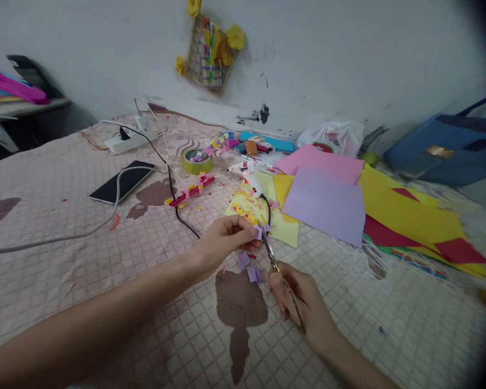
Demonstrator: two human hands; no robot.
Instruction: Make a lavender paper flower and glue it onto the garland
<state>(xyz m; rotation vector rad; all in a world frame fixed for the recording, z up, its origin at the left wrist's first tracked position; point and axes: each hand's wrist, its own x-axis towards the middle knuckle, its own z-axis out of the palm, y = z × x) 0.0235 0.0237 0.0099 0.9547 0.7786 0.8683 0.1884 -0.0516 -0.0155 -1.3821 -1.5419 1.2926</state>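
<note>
Between the fingertips of my left hand (235, 236) is a small piece of purple paper (258, 233). My right hand (297, 294) grips a pair of scissors (273, 260), their blades pointing away from me and reaching the purple piece. Whether the blades are parted is too fine to make out. Below my left fingers, several cut purple pieces (252, 274) lie on the patterned cloth. Just beyond my hands, a pale yellow sheet (285, 229) carries scattered yellow and pink scraps (247, 208).
A white glue gun (251, 182) rests on the pale sheet, its black cord trailing near my hands. Purple (326, 205) and yellow sheets (405, 216) lie to the right, beside loose white string (370, 262). Leftward are a phone (122, 181), a power strip (132, 141) and a tape roll (197, 161).
</note>
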